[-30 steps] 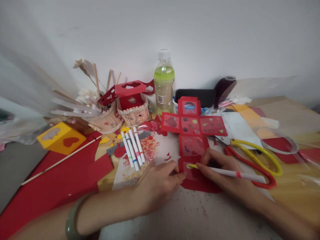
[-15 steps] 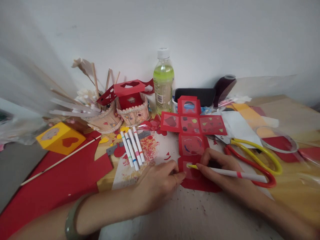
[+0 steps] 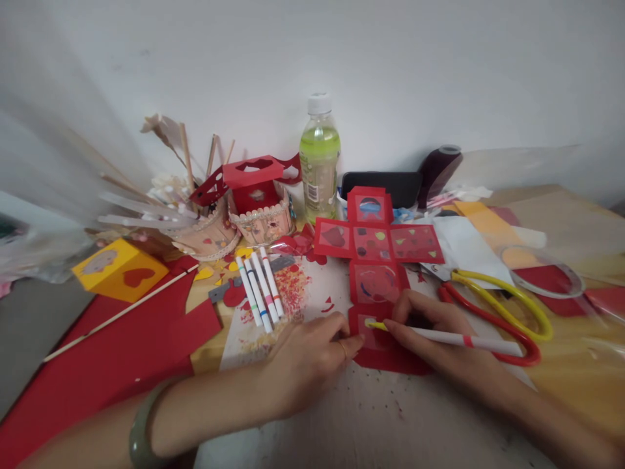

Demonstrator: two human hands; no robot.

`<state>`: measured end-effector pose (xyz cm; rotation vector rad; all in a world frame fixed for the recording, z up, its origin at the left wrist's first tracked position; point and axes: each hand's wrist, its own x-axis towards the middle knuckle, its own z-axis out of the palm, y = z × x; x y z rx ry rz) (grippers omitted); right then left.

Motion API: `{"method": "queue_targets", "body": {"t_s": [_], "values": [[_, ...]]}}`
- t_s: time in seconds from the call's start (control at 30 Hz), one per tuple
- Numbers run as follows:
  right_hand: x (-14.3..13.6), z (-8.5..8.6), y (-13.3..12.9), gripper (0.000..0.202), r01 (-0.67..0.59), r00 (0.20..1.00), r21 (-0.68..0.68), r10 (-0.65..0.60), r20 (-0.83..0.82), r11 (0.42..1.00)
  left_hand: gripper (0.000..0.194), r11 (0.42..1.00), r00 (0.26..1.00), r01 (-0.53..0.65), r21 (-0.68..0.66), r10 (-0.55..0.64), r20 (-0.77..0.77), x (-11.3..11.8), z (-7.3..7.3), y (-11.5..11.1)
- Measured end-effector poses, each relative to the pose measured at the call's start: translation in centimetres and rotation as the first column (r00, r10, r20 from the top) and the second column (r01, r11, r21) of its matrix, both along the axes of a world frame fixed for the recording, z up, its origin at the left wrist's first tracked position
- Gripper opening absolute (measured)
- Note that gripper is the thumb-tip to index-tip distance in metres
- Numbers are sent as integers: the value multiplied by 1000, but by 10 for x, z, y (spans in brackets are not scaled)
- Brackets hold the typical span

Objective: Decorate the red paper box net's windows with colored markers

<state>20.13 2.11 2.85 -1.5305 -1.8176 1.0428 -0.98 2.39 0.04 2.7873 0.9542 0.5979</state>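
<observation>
A red unfolded paper box point(image 3: 378, 284), cross-shaped with drawn-on panels, lies flat in front of me. My right hand point(image 3: 430, 329) is closed round a white marker point(image 3: 483, 344) with a pink band. Its yellow tip touches a small pale yellow mark on the box's nearest panel. With its fingers curled, my left hand point(image 3: 317, 355) grips the left edge of that panel; the thumb is mostly hidden. Left of the box, several capped white markers point(image 3: 260, 292) lie side by side on a stained white sheet point(image 3: 312, 301).
Scissors point(image 3: 508, 306) with red and yellow handles lie beside my right hand. A green drink bottle point(image 3: 319, 159) stands by the wall, near a dark phone point(image 3: 383, 187). Leftward are decorated pots point(image 3: 261, 221), a yellow paper box point(image 3: 120, 270), a thin stick point(image 3: 122, 312) and red paper point(image 3: 107, 378).
Both hands keep their places, and the marker tip stays on the same panel. The whole view has shifted very slightly.
</observation>
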Motion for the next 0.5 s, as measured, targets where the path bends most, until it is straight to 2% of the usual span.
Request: {"method": "queue_targets", "body": {"t_s": [0.23, 0.5], "values": [[0, 4, -2, 25, -18, 1000, -14, 18, -1, 1000, 23, 999, 999, -3, -51, 1, -33, 0, 3, 1], [-1, 3, -1, 25, -29, 999, -18, 29, -15, 999, 23, 999, 999, -3, -39, 1, -38, 0, 4, 0]]}}
